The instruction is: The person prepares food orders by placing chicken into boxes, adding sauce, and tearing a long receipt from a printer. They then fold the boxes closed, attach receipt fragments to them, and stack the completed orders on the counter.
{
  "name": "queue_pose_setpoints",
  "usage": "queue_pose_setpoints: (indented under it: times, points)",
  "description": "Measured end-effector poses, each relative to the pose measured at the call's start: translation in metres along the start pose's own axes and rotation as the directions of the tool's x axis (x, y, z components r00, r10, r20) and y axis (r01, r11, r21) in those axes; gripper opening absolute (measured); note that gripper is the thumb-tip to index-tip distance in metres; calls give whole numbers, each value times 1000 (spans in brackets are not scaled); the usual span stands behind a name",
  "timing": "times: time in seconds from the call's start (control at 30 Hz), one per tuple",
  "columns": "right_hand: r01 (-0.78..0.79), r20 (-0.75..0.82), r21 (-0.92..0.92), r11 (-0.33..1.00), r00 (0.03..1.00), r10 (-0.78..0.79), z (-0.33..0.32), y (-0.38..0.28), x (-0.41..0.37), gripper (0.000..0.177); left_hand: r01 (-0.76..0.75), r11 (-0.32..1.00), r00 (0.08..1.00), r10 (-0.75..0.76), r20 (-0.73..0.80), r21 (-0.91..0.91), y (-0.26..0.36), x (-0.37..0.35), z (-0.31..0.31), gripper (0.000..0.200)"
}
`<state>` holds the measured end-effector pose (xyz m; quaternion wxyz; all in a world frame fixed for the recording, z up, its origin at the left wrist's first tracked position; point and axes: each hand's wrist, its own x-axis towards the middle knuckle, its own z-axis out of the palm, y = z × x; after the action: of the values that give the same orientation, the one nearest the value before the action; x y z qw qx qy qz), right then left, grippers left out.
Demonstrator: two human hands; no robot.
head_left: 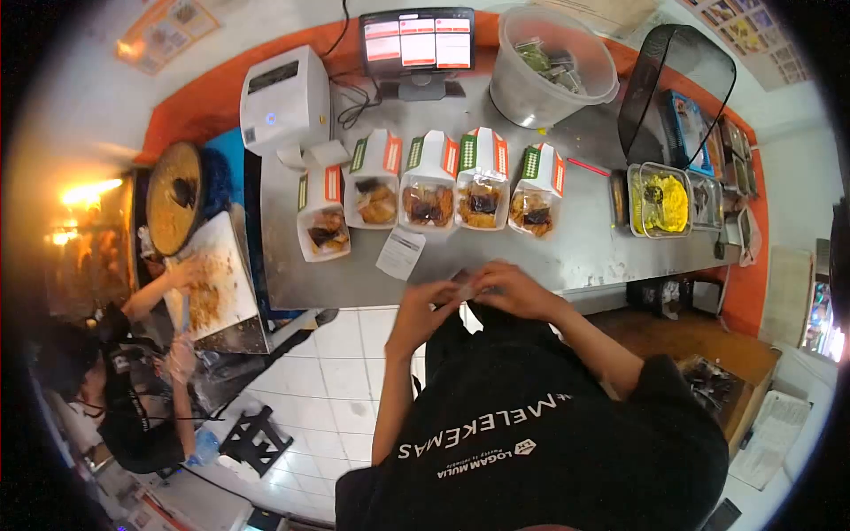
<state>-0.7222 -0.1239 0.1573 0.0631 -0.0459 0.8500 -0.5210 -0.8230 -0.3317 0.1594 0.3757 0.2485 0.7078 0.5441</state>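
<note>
Small pale item (465,290), too blurred to identify, sits between the fingertips in front of the person's torso, by the near worktop edge. Left hand (423,305) and right hand (511,292) both look pinched on it, fingers curled, tips meeting; probably a two-sided grip because the piece is small and needs fine control

Just beyond, a printed slip (400,255) lies flat by the row of five food boxes (428,152); likely kept there so it reads alongside them. Boxes stand upright, open sides facing the person, browned food visible inside; presumably lined up for easy reach

Surface: steel worktop (332,281), a bit scuffed. Printer (285,102) and lit monitor (418,40) at the back, white bucket (524,97) with packets beside them, red pen (588,166) and yellow food (675,203) in a clear container to the right

Room: orange-banded walls, white tiled floor (332,372), black stool (257,441). At left a co-worker (133,420) works over a white board (217,239) strewn with brown bits
</note>
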Motion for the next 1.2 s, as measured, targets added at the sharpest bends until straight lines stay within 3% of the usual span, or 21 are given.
queue_pose_setpoints:
  times: [0.07,0.13,0.17,0.2,0.23,0.27,0.3,0.33,0.37,0.43,0.53,0.57,0.6,0.67,0.73,0.8,0.97,1.2]
  points:
    - [-194,-131,38,980,971,198,-30,4,-26,12,-136,987,985,125,121,88,10,40,19,26]
    - [-321,-331,46,946,889,318,-52,5,-49,12,-134,991,978,135,161,-19,21,68,46,23]
    - [-326,-385,10,945,871,305,-61,14,-62,10,-138,990,979,136,150,3,27,77,53,23]
    - [-334,-440,-29,942,850,288,-73,24,-72,9,-259,960,961,245,129,106,32,86,60,21]
    - [-316,-441,-29,948,856,271,-87,34,-78,9,-369,906,929,351,120,207,36,94,65,20]
    - [-397,-403,2,918,839,364,-100,43,-86,8,-378,899,925,359,122,220,34,100,64,20]
    - [-482,-374,29,876,807,457,-115,54,-96,8,-348,917,937,345,51,194,29,111,60,19]
    - [-481,-393,37,876,799,455,-132,75,-104,8,-315,935,947,321,-12,164,24,117,55,19]
    - [-494,-328,14,869,819,471,-147,102,-107,7,-204,949,973,224,-59,241,33,124,45,23]
    - [-489,-261,-7,872,843,470,-161,138,-116,7,-111,974,988,131,-86,198,28,149,16,35]
    - [-522,-228,-35,852,834,502,-185,176,-114,12,-70,927,963,159,-220,367,47,187,-26,48]
    - [-569,-506,-254,782,767,393,-182,186,-120,19,-58,929,959,153,-237,365,50,200,-38,48]
    - [-629,-709,-434,645,680,186,-178,190,-119,27,-48,859,955,189,-228,510,51,214,-53,56]
    - [-558,-741,-162,814,613,274,-171,169,-117,31,20,736,957,182,-226,677,39,243,-86,72]
    - [-607,-742,41,794,513,431,-142,153,-116,27,83,703,958,140,-252,706,26,269,-110,79]
    - [-662,-705,12,749,526,476,-106,145,-123,25,181,600,976,-15,-215,779,33,297,-125,92]
    - [-678,-654,94,729,510,559,-42,91,-112,24,172,588,967,51,-248,790,31,359,-158,94]
    - [-784,-632,195,590,359,687,-4,75,-135,22,149,592,957,114,-265,792,45,398,-173,86]
